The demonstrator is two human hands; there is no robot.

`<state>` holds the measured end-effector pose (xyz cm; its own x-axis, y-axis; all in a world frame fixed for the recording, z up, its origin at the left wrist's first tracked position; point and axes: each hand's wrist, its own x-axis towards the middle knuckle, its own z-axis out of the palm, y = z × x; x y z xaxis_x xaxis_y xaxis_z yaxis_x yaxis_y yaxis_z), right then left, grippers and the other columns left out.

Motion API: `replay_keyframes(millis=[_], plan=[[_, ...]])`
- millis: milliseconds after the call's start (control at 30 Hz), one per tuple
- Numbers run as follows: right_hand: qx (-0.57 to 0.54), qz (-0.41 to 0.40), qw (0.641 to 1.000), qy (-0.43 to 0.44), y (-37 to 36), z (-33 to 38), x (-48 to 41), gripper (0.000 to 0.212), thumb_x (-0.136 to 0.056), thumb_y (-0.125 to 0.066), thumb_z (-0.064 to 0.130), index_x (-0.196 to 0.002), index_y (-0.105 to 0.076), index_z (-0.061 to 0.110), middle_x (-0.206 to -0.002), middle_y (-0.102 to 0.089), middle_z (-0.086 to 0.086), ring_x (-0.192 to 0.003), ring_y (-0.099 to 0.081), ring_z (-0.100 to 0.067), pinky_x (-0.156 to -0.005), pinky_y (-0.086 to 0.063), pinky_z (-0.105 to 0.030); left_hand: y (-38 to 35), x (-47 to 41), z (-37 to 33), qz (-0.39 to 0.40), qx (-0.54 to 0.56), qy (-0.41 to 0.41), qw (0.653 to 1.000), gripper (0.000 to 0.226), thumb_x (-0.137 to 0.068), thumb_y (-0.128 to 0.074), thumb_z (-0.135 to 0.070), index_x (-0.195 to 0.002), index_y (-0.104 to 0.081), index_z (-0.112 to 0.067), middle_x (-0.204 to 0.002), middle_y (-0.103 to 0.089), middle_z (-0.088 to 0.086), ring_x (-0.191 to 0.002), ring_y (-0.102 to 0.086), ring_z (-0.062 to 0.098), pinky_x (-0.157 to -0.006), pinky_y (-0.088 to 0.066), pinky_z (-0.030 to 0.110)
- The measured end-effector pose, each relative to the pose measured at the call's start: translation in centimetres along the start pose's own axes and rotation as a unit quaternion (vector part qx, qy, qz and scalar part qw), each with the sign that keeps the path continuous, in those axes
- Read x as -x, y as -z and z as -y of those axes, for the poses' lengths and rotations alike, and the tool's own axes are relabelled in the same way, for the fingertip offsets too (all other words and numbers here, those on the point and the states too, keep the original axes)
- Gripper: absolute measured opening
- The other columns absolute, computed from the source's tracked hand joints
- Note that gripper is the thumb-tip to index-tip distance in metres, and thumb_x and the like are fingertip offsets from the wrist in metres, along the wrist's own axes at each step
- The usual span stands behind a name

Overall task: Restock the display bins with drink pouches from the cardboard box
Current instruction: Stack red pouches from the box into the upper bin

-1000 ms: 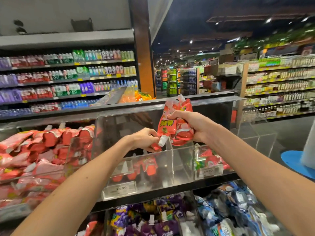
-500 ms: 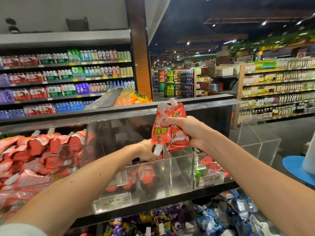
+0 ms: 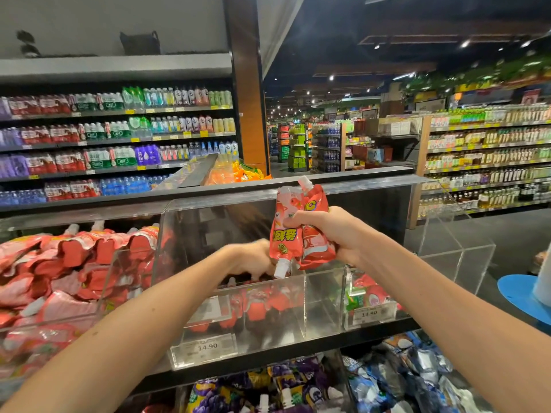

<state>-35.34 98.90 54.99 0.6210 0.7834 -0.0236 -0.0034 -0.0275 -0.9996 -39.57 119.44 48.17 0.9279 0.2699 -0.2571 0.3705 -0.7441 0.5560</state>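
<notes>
My right hand (image 3: 334, 231) grips a bunch of red drink pouches (image 3: 286, 234) above the clear acrylic display bin (image 3: 268, 317). One pouch hangs with its white cap pointing down. My left hand (image 3: 253, 257) dips into the same bin just left of the bunch. Its fingers curl downward round a red pouch that is mostly hidden behind the hand. A few red pouches (image 3: 259, 305) lie at the bottom of this bin. The cardboard box is out of view.
A fuller bin of red pouches (image 3: 59, 278) sits to the left. A smaller bin (image 3: 369, 299) with a price tag is on the right. Purple pouches (image 3: 238, 389) and blue pouches (image 3: 402, 374) fill the lower tier. A blue round object (image 3: 521, 293) stands at the far right.
My left hand has sunk from beside the bunch down into the bin. My right hand keeps the bunch of pouches at about the same spot.
</notes>
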Motion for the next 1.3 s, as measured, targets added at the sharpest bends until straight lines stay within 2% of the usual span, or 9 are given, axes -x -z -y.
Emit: replay_keyframes(millis=[133, 267, 333, 567, 700, 867, 1000, 1100, 1300], plan=[[0.000, -0.002, 1.000, 0.026, -0.5, 0.5, -0.2, 0.044, -0.076, -0.083, 0.016, -0.114, -0.064, 0.007, -0.094, -0.077, -0.011, -0.085, -0.076, -0.026, -0.075, -0.062, -0.038, 3.6, 4.9, -2.2, -0.130, 0.276, -0.063, 0.950, 0.020, -0.104, -0.047, -0.009, -0.119, -0.059, -0.009, -0.112, -0.071, 0.018, -0.095, -0.072, 0.028, -0.092, -0.056, 0.050], [0.000, 0.016, 0.998, 0.053, -1.9, 1.0, -0.6, 0.042, -0.077, -0.082, 0.015, -0.115, -0.066, 0.008, -0.095, -0.077, -0.009, -0.086, -0.076, -0.025, -0.078, -0.061, -0.038, 5.1, 10.0, -3.4, -0.138, 0.389, -0.109, 0.904, 0.043, -0.100, -0.042, -0.044, -0.118, -0.062, -0.011, -0.109, -0.073, 0.014, -0.100, -0.070, 0.029, -0.092, -0.056, 0.044], [0.005, 0.031, 0.997, 0.065, -2.8, 1.2, -0.7, 0.040, -0.077, -0.082, 0.015, -0.114, -0.066, 0.010, -0.095, -0.077, -0.008, -0.086, -0.076, -0.024, -0.078, -0.061, -0.037, 5.2, 12.0, -3.6, -0.137, 0.375, -0.129, 0.908, 0.044, -0.088, -0.053, -0.049, -0.115, -0.063, -0.015, -0.102, -0.075, 0.008, -0.094, -0.071, 0.025, -0.086, -0.057, 0.040], [0.082, 0.067, 0.991, 0.077, -5.8, 0.5, -1.6, 0.037, -0.076, -0.082, 0.011, -0.110, -0.071, 0.003, -0.094, -0.077, -0.011, -0.087, -0.075, -0.027, -0.084, -0.061, -0.041, 5.2, 15.1, -1.3, -0.208, 0.317, -0.119, 0.918, 0.055, -0.070, -0.081, -0.022, -0.115, -0.050, -0.012, -0.097, -0.075, 0.005, -0.087, -0.072, 0.023, -0.075, -0.059, 0.036], [0.172, 0.093, 0.978, 0.079, -6.4, 0.7, -2.3, 0.039, -0.071, -0.087, 0.021, -0.105, -0.074, 0.006, -0.089, -0.078, -0.006, -0.085, -0.076, -0.023, -0.085, -0.060, -0.040, 5.6, 15.8, -1.1, -0.240, 0.155, -0.114, 0.951, 0.072, -0.078, -0.083, -0.012, -0.134, -0.041, -0.029, -0.099, -0.069, 0.002, -0.085, -0.073, 0.020, -0.077, -0.061, 0.037], [0.246, 0.098, 0.960, 0.095, -6.6, 1.2, -3.4, 0.038, -0.065, -0.089, 0.028, -0.095, -0.077, 0.009, -0.088, -0.078, -0.005, -0.087, -0.075, -0.024, -0.092, -0.057, -0.047, 6.0, 15.4, -0.4, -0.205, 0.179, -0.074, 0.959, 0.047, -0.077, -0.081, -0.027, -0.119, -0.060, -0.017, -0.087, -0.072, 0.010, -0.078, -0.073, 0.023, -0.079, -0.061, 0.045], [0.239, 0.042, 0.961, 0.133, -6.3, 1.0, -3.7, 0.032, -0.065, -0.086, 0.034, -0.073, -0.070, 0.008, -0.076, -0.073, -0.006, -0.073, -0.068, -0.031, -0.073, -0.056, -0.044, 6.6, 14.7, 0.4, -0.262, 0.194, -0.026, 0.945, 0.035, -0.084, -0.077, -0.016, -0.111, -0.056, -0.007, -0.100, -0.069, 0.020, -0.078, -0.073, 0.023, -0.073, -0.062, 0.042], [0.185, 0.008, 0.971, 0.153, -5.6, 1.1, -3.7, 0.031, -0.075, -0.083, 0.028, -0.063, -0.057, 0.018, -0.062, -0.050, -0.004, -0.061, -0.045, -0.020, -0.056, -0.037, -0.031, 6.6, 13.7, 1.3, -0.323, 0.138, 0.008, 0.936, 0.036, -0.080, -0.078, -0.018, -0.105, -0.053, -0.013, -0.099, -0.066, 0.013, -0.081, -0.073, 0.024, -0.070, -0.063, 0.043], [0.195, 0.012, 0.970, 0.142, -6.4, 0.4, -4.5, 0.035, -0.061, -0.085, 0.043, -0.074, -0.064, 0.018, -0.069, -0.055, -0.008, -0.064, -0.050, -0.021, -0.064, -0.042, -0.037, 3.4, 10.2, 2.2, -0.140, -0.049, 0.051, 0.988, 0.008, -0.080, -0.072, -0.023, -0.086, -0.070, -0.019, -0.074, -0.069, -0.001, -0.066, -0.065, 0.014, -0.066, -0.058, 0.032]])
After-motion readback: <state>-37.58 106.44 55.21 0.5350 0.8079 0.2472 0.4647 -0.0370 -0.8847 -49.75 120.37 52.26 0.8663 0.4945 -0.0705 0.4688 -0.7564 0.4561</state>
